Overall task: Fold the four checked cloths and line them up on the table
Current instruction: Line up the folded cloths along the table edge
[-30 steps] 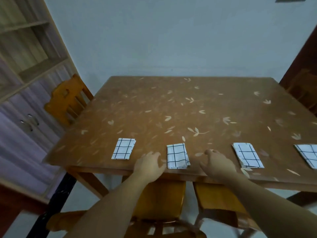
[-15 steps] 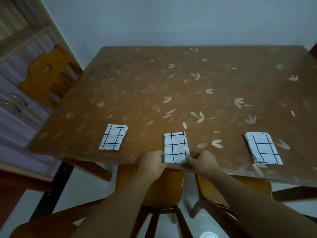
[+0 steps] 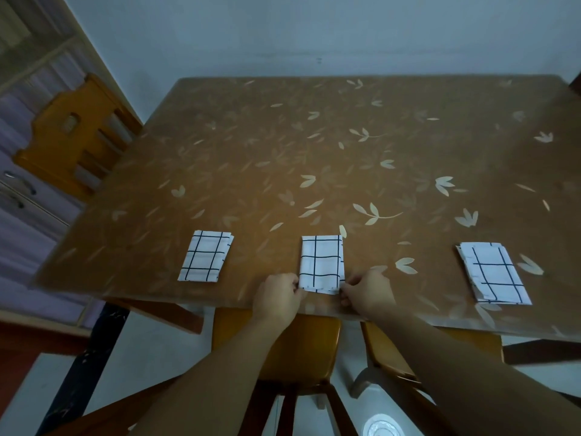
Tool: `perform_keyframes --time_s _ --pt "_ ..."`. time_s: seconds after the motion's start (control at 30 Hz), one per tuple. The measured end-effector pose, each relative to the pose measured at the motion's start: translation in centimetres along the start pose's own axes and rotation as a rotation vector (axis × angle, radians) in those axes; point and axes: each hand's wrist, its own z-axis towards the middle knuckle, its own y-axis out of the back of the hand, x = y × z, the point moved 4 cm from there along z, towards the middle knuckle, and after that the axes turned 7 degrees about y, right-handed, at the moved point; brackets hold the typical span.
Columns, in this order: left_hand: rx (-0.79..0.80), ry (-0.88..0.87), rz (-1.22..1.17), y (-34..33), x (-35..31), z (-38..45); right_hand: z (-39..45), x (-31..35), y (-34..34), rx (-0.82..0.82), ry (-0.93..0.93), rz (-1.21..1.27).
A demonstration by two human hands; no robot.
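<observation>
Three folded white cloths with black checks lie in a row near the front edge of the brown leaf-patterned table [image 3: 314, 152]. The left cloth [image 3: 206, 260] and the right cloth [image 3: 490, 273] lie untouched. My left hand [image 3: 276, 298] pinches the near left corner of the middle cloth [image 3: 321, 262], and my right hand [image 3: 366, 291] pinches its near right corner. A fourth cloth is out of frame.
An orange wooden chair [image 3: 75, 136] stands at the table's left side beside a cupboard [image 3: 22, 196]. Two more chair seats [image 3: 301, 350] sit under the front edge below my arms. A white wall [image 3: 283, 36] is behind the table.
My view has tilted down and left, so the far right cloth left the frame. Both hands closed in from beside the middle cloth onto its near corners.
</observation>
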Motion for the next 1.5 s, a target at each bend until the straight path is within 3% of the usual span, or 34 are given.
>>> perform_keyframes --time_s 0.13,0.37,0.67,0.83,1.2,1.5 --pt "-0.015 -0.056 -0.009 0.5 0.3 -0.3 -0.4 0.5 0.6 0.000 0.030 -0.044" --pt "-0.103 -0.212 0.143 3.5 -1.9 -1.1 -4.9 1.6 6.7 -0.161 0.294 -0.600" --pt "-0.112 -0.340 0.233 6.2 -9.2 -6.4 -12.2 -1.3 16.5 -0.256 0.246 -0.855" --pt "-0.147 -0.355 0.259 6.8 -14.1 -11.4 -17.1 -3.7 22.1 -0.355 0.232 -0.864" --pt "-0.213 -0.320 0.226 1.7 -24.4 -24.3 -25.6 -13.4 31.9 -0.367 0.264 -0.704" --pt "-0.186 -0.267 0.223 -0.8 -27.4 -24.1 -23.1 -15.8 34.3 -0.316 0.272 -0.689"
